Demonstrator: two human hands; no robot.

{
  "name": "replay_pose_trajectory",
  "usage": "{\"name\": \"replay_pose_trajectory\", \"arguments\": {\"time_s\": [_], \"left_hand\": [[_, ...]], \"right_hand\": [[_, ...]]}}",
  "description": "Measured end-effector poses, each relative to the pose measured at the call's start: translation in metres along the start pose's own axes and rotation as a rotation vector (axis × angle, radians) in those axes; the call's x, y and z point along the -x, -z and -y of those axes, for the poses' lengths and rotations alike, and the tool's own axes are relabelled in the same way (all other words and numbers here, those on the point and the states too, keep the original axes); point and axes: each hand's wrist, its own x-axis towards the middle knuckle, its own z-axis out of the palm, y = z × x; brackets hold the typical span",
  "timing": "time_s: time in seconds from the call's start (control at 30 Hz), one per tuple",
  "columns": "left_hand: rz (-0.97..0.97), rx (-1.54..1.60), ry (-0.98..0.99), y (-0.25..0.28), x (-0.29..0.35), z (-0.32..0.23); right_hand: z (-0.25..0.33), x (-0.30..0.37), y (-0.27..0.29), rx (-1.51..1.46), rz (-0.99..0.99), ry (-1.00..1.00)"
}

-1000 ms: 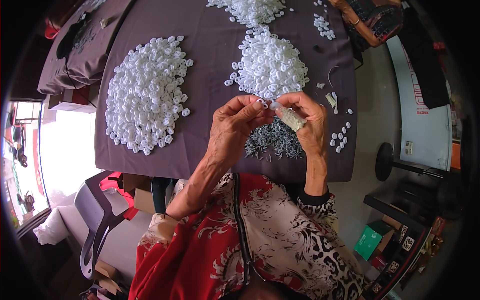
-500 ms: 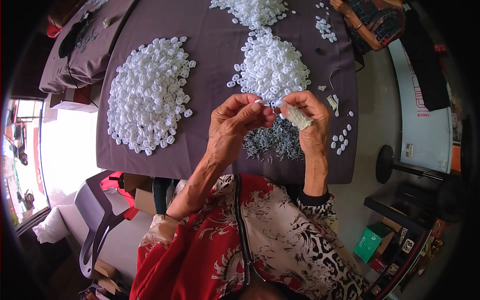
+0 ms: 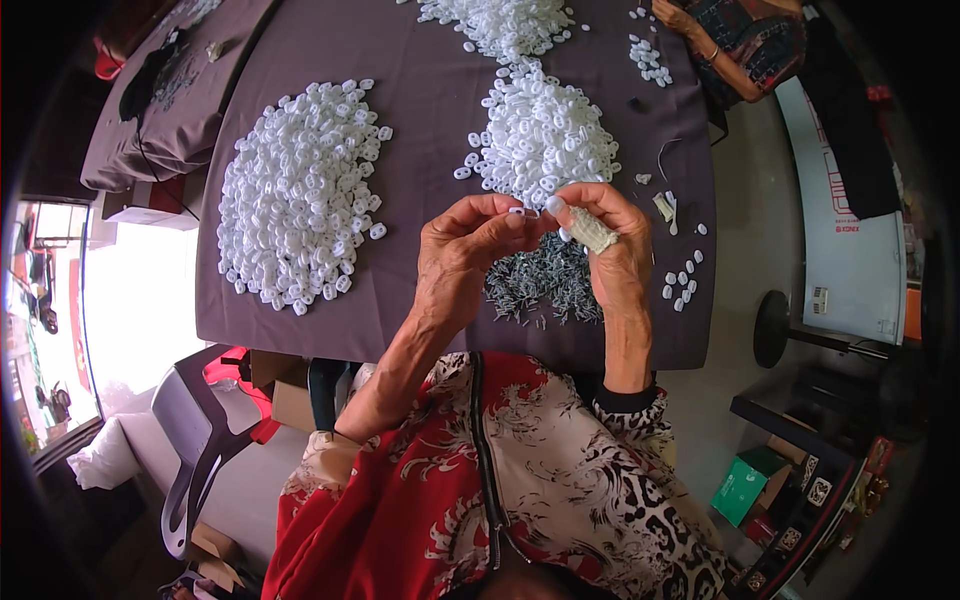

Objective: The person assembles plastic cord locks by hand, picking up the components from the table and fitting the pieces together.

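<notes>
three heaps of white plastic rings [image 3: 300, 190], one pile of grey pins [image 3: 545, 280]

place: small workshop | cloth-covered table [image 3: 420, 310] | heaps of white plastic parts [image 3: 300, 190]

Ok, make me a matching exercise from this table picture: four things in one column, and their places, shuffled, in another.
Things:
1. large pile of white rings
2. pile of small grey metal pieces
3. small white ring
4. pale wrapped thumb

Places:
A. pinched at the left hand's fingertips
B. on the right hand
C. on the cloth left of both hands
D. on the cloth right under the hands

Pairs: 1-C, 2-D, 3-A, 4-B
</notes>
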Motion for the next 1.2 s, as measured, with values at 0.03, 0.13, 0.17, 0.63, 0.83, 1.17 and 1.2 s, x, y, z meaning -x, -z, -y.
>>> {"name": "replay_pose_trajectory", "arguments": {"time_s": [0.03,0.13,0.17,0.63,0.83,1.17,1.2], "left_hand": [[0.002,0.0,0.001,-0.001,0.0,0.0],[-0.039,-0.002,-0.036,-0.004,-0.001,0.002],[-0.029,-0.024,-0.043,-0.002,-0.002,0.002],[0.04,-0.054,-0.033,-0.016,-0.002,-0.003],[0.059,-0.032,-0.033,-0.02,0.001,-0.005],[-0.008,0.018,-0.024,-0.022,0.001,-0.002],[-0.006,0.014,-0.026,-0.021,0.0,-0.002]], "right_hand": [[-0.002,-0.001,0.0,0.001,-0.002,0.001],[-0.006,-0.002,0.003,-0.061,-0.035,-0.038],[-0.005,-0.002,0.003,-0.116,-0.014,-0.078],[0.007,0.001,-0.004,-0.058,-0.098,0.025],[0.017,0.004,-0.007,0.002,-0.092,0.053],[0.016,0.009,-0.008,0.313,-0.101,0.165],[0.016,0.009,-0.008,0.31,-0.083,0.179]]}}
